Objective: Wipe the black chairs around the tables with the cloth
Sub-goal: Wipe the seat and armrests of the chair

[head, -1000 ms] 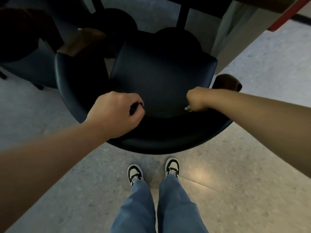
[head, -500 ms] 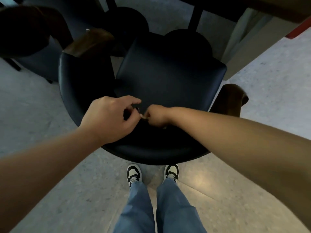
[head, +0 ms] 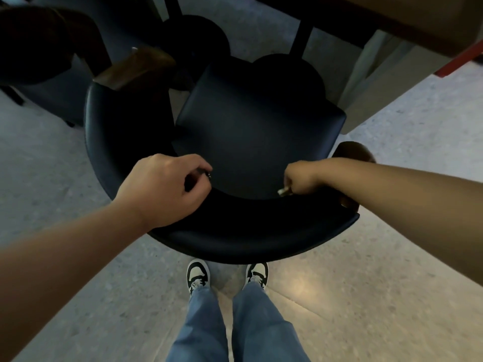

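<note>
i look straight down on black chair (head: pixel 251 121) from behind its curved backrest (head: pixel 235 236). my left hand (head: pixel 164 189) sits on top edge of backrest, left side, fingers curled, pinching small dark item i can't identify. my right hand (head: pixel 300 178) is fisted inside backrest curve on right, over rear of seat, small pale bit showing under its fingers; cloth itself too dark to make out, cannot tell where it lies. wooden armrest (head: pixel 136 67) far left, table post (head: pixel 300 40) beyond seat.
</note>
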A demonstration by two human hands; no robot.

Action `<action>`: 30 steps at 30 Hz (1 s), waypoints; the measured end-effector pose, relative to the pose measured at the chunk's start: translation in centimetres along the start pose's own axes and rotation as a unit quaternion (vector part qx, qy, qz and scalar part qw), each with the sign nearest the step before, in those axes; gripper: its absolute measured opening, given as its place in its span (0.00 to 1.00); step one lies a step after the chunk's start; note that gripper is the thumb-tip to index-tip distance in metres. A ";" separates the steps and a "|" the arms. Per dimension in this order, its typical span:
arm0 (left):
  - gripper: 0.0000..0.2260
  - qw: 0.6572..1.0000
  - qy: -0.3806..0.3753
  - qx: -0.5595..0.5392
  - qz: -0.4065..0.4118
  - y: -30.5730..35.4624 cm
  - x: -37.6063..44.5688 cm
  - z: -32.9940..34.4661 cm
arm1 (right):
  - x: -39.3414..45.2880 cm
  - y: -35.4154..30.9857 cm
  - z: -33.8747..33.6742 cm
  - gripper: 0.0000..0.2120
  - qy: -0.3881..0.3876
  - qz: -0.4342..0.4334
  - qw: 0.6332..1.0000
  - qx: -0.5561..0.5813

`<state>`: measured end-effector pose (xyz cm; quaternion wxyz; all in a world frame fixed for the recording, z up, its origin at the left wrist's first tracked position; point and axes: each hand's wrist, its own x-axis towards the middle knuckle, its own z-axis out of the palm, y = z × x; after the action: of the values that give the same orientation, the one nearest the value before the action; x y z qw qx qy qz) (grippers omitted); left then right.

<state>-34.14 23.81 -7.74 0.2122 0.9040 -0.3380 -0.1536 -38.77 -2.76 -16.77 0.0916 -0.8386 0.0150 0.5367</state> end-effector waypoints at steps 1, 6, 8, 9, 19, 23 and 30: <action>0.15 1.000 0.002 0.002 0.000 0.0 0.0 0.1 | -0.4 0.2 0.1 0.09 0.010 -0.012 0.999 -0.029; 0.09 1.000 0.000 0.018 0.009 -0.2 0.2 0.3 | -2.9 4.7 -3.2 0.07 0.137 0.022 0.972 -0.188; 0.09 1.000 0.004 0.021 0.011 -0.3 0.2 0.5 | -3.6 6.5 -4.0 0.07 0.177 0.061 0.972 -0.144; 0.10 1.000 0.004 0.022 0.009 -0.4 0.2 0.5 | -3.9 7.3 -3.9 0.08 0.193 0.080 0.973 -0.095; 0.10 0.989 -0.101 0.066 -0.082 -0.4 1.2 0.9 | -10.2 5.4 5.7 0.15 0.500 -0.066 0.829 0.242; 0.15 0.974 -0.171 0.030 -0.145 3.3 4.2 5.5 | -8.4 6.5 4.8 0.13 0.499 -0.051 0.819 0.277; 0.15 0.954 -0.247 -0.126 -0.114 14.2 7.8 13.5 | -5.7 8.1 4.5 0.11 0.541 0.050 0.746 0.386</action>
<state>-41.91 5.09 -13.55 0.2152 0.8364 -0.2529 -0.4360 -46.21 -10.35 -14.60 0.3573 -0.8795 0.3097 -0.0543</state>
